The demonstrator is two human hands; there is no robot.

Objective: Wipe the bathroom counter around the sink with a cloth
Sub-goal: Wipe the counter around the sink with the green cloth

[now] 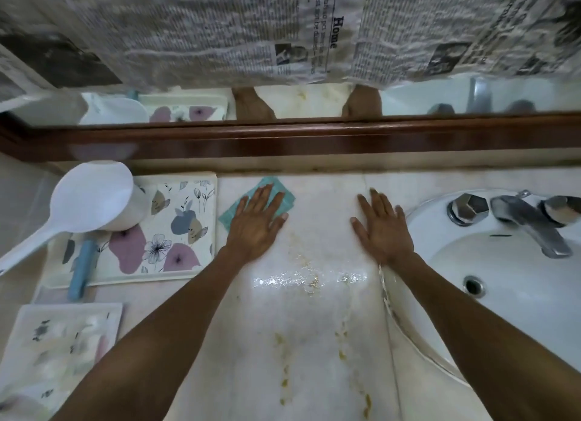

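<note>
A teal cloth (283,194) lies flat on the white marble counter (314,326) near the back wall. My left hand (256,222) presses on it with straight, spread fingers and covers most of it. My right hand (382,228) rests flat on the bare counter to the right, just left of the white sink (503,295). The counter shows yellowish stains and a wet shine between my forearms.
A floral tray (176,232) with a white ladle (85,200) and a blue tube (80,269) sits at the left. Another tray (56,342) lies nearer. A chrome tap (531,228) stands on the sink. A wooden mirror frame (314,140) runs behind, with newspaper above.
</note>
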